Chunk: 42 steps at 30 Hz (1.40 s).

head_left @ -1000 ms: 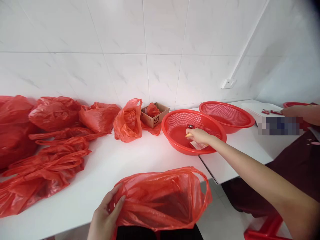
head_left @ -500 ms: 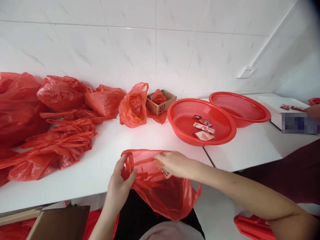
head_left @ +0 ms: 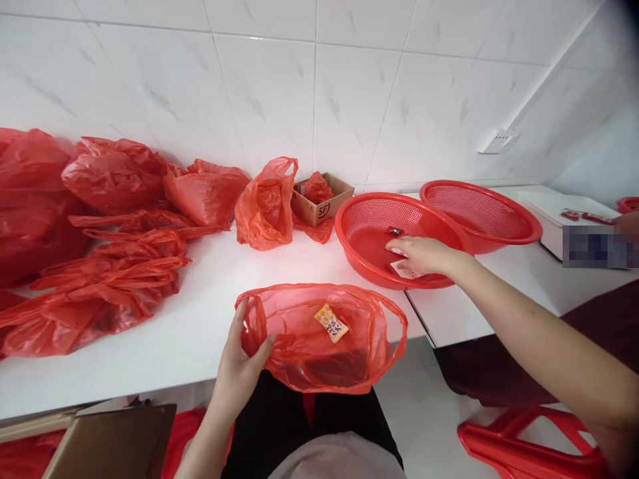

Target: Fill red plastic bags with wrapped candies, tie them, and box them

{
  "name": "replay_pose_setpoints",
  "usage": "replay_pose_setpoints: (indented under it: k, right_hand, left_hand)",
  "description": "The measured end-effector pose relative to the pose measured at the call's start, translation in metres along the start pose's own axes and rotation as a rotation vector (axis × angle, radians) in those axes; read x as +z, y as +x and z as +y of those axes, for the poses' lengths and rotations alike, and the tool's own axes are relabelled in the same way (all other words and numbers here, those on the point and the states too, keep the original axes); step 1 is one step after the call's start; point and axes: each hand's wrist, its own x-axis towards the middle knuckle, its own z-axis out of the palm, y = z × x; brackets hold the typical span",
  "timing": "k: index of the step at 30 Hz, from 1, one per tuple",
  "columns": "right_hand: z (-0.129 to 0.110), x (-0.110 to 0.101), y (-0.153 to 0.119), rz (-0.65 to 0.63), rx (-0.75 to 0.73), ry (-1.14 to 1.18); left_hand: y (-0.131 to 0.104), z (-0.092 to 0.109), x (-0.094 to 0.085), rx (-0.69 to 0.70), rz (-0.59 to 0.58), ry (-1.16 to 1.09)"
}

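My left hand (head_left: 243, 356) grips the left side of a red plastic bag (head_left: 294, 372), thumb inside and fingers outside, holding its mouth wide. Inside the bag lies a small yellow-and-white packet (head_left: 331, 323) with dark lettering. My right hand (head_left: 422, 255) is down in a red perforated plastic basket (head_left: 357, 249), its fingers curled over the packets there. A white packet (head_left: 403, 269) shows partly under that hand, and a small dark packet (head_left: 395, 231) lies just beyond the fingertips. What the fingers close on is hidden.
Another red basket (head_left: 479, 206) stands behind to the right. Filled red bags (head_left: 117, 174) and flattened ones (head_left: 110, 286) lie at left. A small cardboard box (head_left: 327, 203) sits by the wall. Another person's hand (head_left: 626, 227) is at far right, above a red stool (head_left: 529, 446).
My right hand has left the bag and moved right into the basket. The yellow-and-white packet it held now lies in the bag. My left hand keeps its hold.
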Motion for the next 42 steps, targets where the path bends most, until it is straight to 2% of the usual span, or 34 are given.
replay_pose_setpoints:
  k: [2,3,6,8,14,19,22,24,25,28,30,32,35,38,39,41,42]
  right_hand:
    - [0.023,0.019,0.012,-0.119,0.084,-0.063]
    - [0.030,0.028,0.016,-0.132,0.102,-0.066]
    - [0.037,0.048,0.023,-0.106,0.112,-0.054]
    - [0.034,0.050,0.024,-0.072,0.098,-0.033]
    - [0.035,0.022,0.024,0.001,0.044,0.114]
    - [0.031,-0.005,0.015,0.064,0.072,0.359]
    - [0.002,-0.018,0.000,0.114,0.032,0.828]
    - [-0.030,-0.022,-0.013,0.095,-0.086,1.126]
    - [-0.048,-0.020,-0.020,0.053,-0.168,1.174]
    - [-0.104,-0.005,-0.038,-0.069,-0.368,0.991]
    - [-0.131,0.009,-0.043,-0.056,-0.435,0.831]
    - [-0.142,0.016,-0.040,0.002,-0.449,0.762]
    - [-0.122,0.007,-0.020,0.148,-0.381,0.763]
    - [-0.069,-0.012,0.009,0.323,-0.191,0.650]
    - [-0.050,-0.017,0.019,0.330,-0.094,0.536]
    - [-0.015,-0.020,0.031,0.230,0.098,0.270]
    - [-0.001,-0.018,0.034,0.198,0.142,0.227]
  left_hand:
    - [0.000,-0.007,0.001,0.012,-0.003,0.027]
    - [0.000,-0.009,0.001,0.021,-0.007,0.036]
    - [0.001,-0.011,0.000,0.026,-0.019,0.036]
    - [0.002,-0.010,-0.001,0.007,-0.022,0.024]
    - [0.004,-0.005,-0.001,-0.008,-0.014,0.008]
    - [0.003,-0.003,-0.004,-0.044,-0.015,-0.009]
    - [0.004,-0.002,-0.004,-0.065,-0.014,-0.039]
    - [0.006,0.000,-0.002,-0.082,-0.020,-0.086]
    - [0.008,0.001,0.000,-0.092,-0.023,-0.115]
    - [0.012,0.006,0.006,-0.108,-0.033,-0.190]
    - [0.015,0.010,0.009,-0.105,-0.046,-0.219]
    - [0.016,0.014,0.011,-0.100,-0.045,-0.235]
    - [0.017,0.015,0.009,-0.097,-0.027,-0.213]
    - [0.015,0.013,0.004,-0.096,-0.005,-0.202]
    - [0.013,0.012,0.003,-0.094,-0.002,-0.203]
    - [0.010,0.010,0.001,-0.090,-0.006,-0.198]
    - [0.009,0.008,0.001,-0.089,-0.007,-0.193]
